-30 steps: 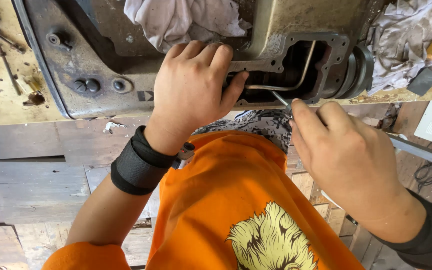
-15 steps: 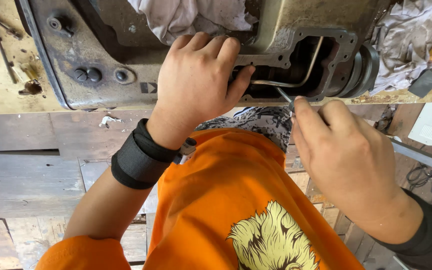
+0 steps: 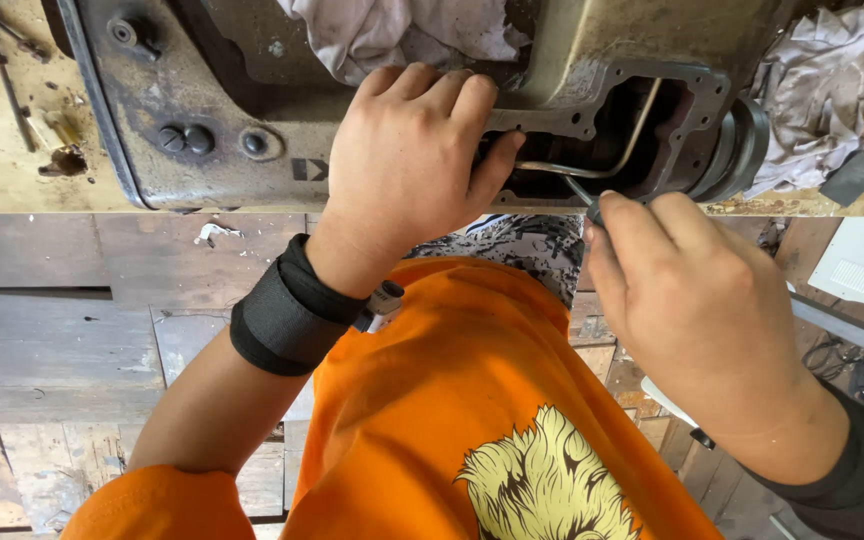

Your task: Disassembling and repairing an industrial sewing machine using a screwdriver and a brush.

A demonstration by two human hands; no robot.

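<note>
Where grey floorboards (image 3: 52, 330) spread, a scuffed workbench (image 3: 2, 150) stands.

There are two hands: the left hand (image 3: 407, 165) in the middle of the frame and the right hand (image 3: 697, 300) at the right. One grey machine body (image 3: 252, 130) fills the upper part, with one open cavity (image 3: 617, 135) at the upper right and one bent metal tube (image 3: 632, 140) inside it. One thin tool (image 3: 580, 192) is visible. There are two pale rags: one rag (image 3: 392, 30) at the top centre, another crumpled rag (image 3: 822, 80) at the upper right. One black wristband (image 3: 287, 310) sits at the centre left. Three round bolts (image 3: 184, 138) show at the upper left.
</note>
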